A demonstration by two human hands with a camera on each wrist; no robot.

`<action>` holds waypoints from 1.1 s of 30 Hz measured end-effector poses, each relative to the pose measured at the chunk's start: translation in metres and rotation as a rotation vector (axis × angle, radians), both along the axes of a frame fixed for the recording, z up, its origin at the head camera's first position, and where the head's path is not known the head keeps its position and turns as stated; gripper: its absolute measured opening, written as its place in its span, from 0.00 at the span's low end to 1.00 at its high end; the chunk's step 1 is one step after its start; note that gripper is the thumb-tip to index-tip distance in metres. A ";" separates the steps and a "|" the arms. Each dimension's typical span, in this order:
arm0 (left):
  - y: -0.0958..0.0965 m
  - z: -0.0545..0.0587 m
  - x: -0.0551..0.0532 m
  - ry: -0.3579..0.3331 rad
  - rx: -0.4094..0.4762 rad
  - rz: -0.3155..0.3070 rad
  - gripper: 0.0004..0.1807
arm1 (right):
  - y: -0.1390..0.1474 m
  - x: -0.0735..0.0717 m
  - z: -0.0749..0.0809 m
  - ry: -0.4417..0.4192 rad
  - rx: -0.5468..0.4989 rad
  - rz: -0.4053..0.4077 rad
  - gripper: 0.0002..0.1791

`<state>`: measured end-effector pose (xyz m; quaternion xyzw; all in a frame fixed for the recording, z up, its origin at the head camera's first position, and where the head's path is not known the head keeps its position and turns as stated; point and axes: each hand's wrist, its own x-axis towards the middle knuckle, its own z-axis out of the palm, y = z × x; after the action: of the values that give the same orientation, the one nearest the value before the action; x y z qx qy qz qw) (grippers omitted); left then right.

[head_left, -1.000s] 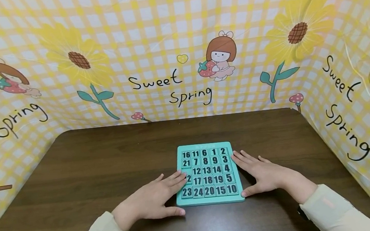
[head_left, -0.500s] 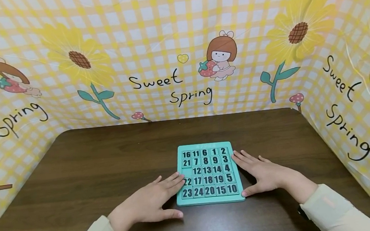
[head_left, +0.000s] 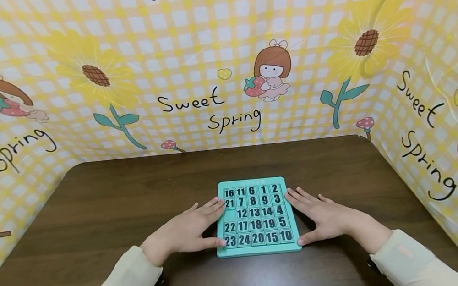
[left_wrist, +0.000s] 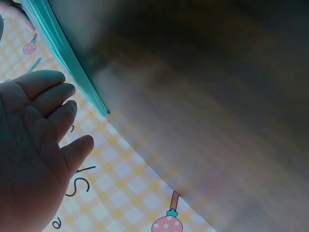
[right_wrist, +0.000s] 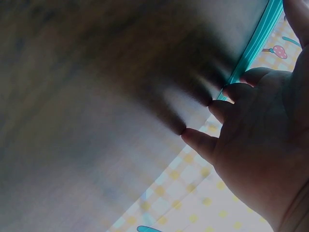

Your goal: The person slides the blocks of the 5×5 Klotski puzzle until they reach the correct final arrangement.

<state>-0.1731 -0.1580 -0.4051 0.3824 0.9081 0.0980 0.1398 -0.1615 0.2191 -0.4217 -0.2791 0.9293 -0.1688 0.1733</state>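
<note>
A teal number slide puzzle [head_left: 260, 250] lies flat on the table in the head view. Its black-numbered tiles fill the grid except for one gap [head_left: 230, 215] at the left of the third row, between tile 21 and tile 22 [head_left: 230, 227]. My left hand [head_left: 185, 230] lies along the puzzle's left edge, fingertips beside tile 21 and thumb near tile 23. Along the opposite edge, the fingertips and thumb of my right hand [head_left: 323, 217] touch the frame. Both hands have extended fingers. Each wrist view shows a palm beside the teal edge.
The dark wooden table [head_left: 134, 189] extends to both sides of the puzzle and behind it. A yellow checked cloth [head_left: 188, 64] with flowers and lettering stands along its back and sides.
Tile 22 has slid slightly down into the fourth row under my left fingers. Then my left hand has left it and moved up to the frame's left edge. My right hand stays put.
</note>
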 end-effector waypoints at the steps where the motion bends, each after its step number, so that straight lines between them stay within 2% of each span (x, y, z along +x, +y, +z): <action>1: 0.001 0.000 -0.002 -0.005 0.001 0.000 0.48 | 0.000 0.000 0.000 0.000 0.002 -0.001 0.64; 7: 0.005 -0.002 -0.008 -0.014 -0.016 0.012 0.50 | 0.000 0.000 0.001 -0.001 0.002 0.000 0.65; 13: 0.006 -0.004 -0.009 -0.013 -0.028 0.018 0.52 | -0.002 0.001 0.002 -0.011 0.002 -0.006 0.64; 22: 0.004 -0.003 0.000 -0.019 -0.024 0.019 0.56 | -0.002 0.000 0.000 -0.012 0.010 -0.011 0.64; 33: 0.003 -0.001 0.014 -0.027 -0.045 0.017 0.55 | -0.002 0.000 0.001 0.004 0.009 0.000 0.65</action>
<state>-0.1594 -0.1555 -0.4064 0.3699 0.9113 0.0840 0.1599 -0.1610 0.2175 -0.4212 -0.2784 0.9304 -0.1641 0.1727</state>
